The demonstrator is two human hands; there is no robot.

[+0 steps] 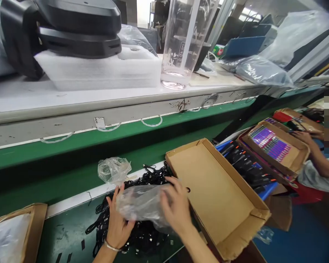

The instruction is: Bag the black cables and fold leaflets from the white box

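A clear, crumpled plastic bag (145, 202) is stretched between my two hands, above a heap of black cables (145, 237). My left hand (117, 223), with a bracelet at the wrist, has the bag's left end between thumb and fingers. The right end is in my right hand (178, 206), its fingers bent over the film and slightly blurred. Many of the cables are bundled, and the bag and hands hide part of the heap. Whether anything is inside the bag I cannot tell.
A shallow cardboard tray (208, 182) stands right of the cables. Another crumpled bag (114, 170) lies behind them. A blue bin (268, 190) holds black devices. A co-worker's arm (318, 153) reaches at far right. Above, a shelf (98, 98) carries a glass (178, 54).
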